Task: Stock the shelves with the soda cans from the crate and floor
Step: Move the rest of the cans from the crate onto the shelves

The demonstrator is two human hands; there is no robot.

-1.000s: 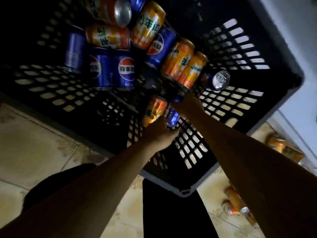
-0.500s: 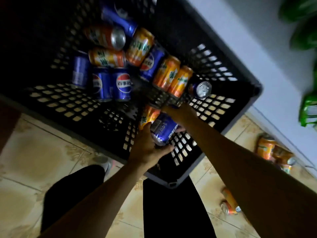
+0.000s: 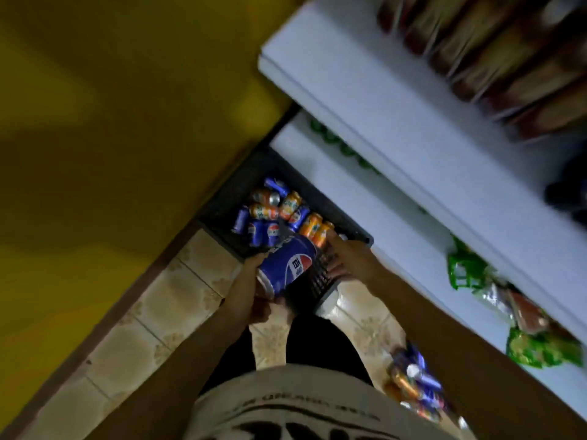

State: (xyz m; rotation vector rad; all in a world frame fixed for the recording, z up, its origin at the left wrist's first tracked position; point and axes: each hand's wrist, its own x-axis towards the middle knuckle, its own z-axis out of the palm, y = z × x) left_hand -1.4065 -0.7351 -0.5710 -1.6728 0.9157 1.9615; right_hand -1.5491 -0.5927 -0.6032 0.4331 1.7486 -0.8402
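- Soda can [image 3: 287, 268], blue with a round red-white-blue logo, lies tilted in my left hand [image 3: 246, 293]; that grip curls round its lower end, holding it above the near edge of the crate.
- Right hand [image 3: 347, 257] reaches over the crate's near corner, fingers [image 3: 333, 268] extended; I cannot tell whether this grip closes on anything, as the frame is blurred there.
- Black crate [image 3: 324, 285] sits on the tiled floor [image 3: 178, 300] against the yellow wall [image 3: 111, 122]; blue and orange cans [image 3: 279, 214] lie loose inside it.
- More cans on the floor [image 3: 416, 389] form a blurred heap by my right forearm.
- White shelves [image 3: 365, 100] rise on the right, carrying green caps [image 3: 333, 141], green packets [image 3: 467, 269] and brown packages [image 3: 495, 52] on the upper level.
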